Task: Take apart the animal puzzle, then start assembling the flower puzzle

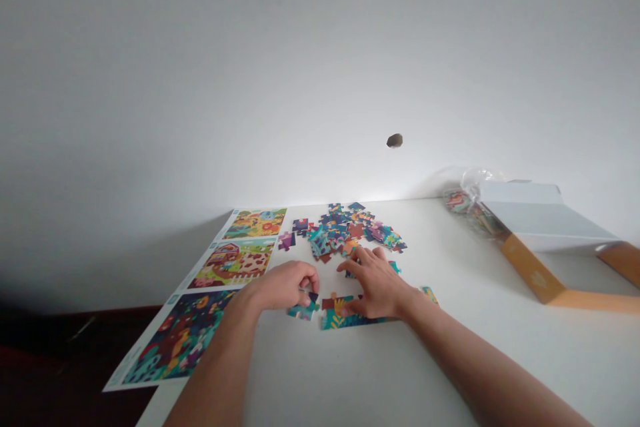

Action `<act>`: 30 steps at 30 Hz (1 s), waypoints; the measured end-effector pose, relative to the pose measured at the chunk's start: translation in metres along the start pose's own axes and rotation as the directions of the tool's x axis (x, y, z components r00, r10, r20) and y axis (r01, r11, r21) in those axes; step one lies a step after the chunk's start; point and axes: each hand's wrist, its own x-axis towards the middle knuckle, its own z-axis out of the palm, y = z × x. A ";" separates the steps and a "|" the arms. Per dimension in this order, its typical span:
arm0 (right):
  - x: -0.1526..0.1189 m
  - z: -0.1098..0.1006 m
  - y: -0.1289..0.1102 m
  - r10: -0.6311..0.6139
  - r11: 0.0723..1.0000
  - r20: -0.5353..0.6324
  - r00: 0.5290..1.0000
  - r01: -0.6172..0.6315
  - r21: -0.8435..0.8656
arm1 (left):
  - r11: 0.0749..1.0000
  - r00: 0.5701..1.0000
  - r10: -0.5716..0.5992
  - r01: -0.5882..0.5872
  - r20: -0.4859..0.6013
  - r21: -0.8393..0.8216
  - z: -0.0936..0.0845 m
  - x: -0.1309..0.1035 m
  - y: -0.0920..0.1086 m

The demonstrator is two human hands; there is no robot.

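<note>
My left hand (293, 285) is closed, its thumb and fingers on a teal and dark blue jigsaw piece (303, 310) at the table's front. To the right of that piece, a small gap apart, lies a joined strip of jigsaw pieces (334, 320) with yellow leaves on teal. Fingers spread, my right hand (375, 282) rests over the strip and covers part of it, its thumb on the brown and yellow area. Another piece shows partly beneath the right fingers. Beyond both hands spreads a heap of loose jigsaw pieces (336, 230).
On the left lies a picture sheet (181, 333) with three printed scenes, overhanging the table edge. An open orange and white box (537, 277) stands at the right, with a clear plastic bag (473, 210) of pieces beside it. A white wall (320, 113) with a hole rises behind.
</note>
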 end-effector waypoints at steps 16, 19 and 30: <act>-0.001 -0.001 0.000 0.001 1.000 -0.006 1.000 -0.001 -0.005 | 0.998 0.995 -0.064 0.065 0.071 -0.005 0.002 -0.005 0.018; -0.001 -0.001 -0.001 0.003 1.000 -0.004 1.000 -0.003 -0.006 | 0.998 0.996 -0.052 0.054 0.076 -0.023 0.003 -0.004 0.015; 0.000 -0.001 -0.001 0.016 1.000 0.017 1.000 -0.015 -0.019 | 0.994 0.994 -0.040 0.050 0.100 -0.096 0.007 -0.002 0.007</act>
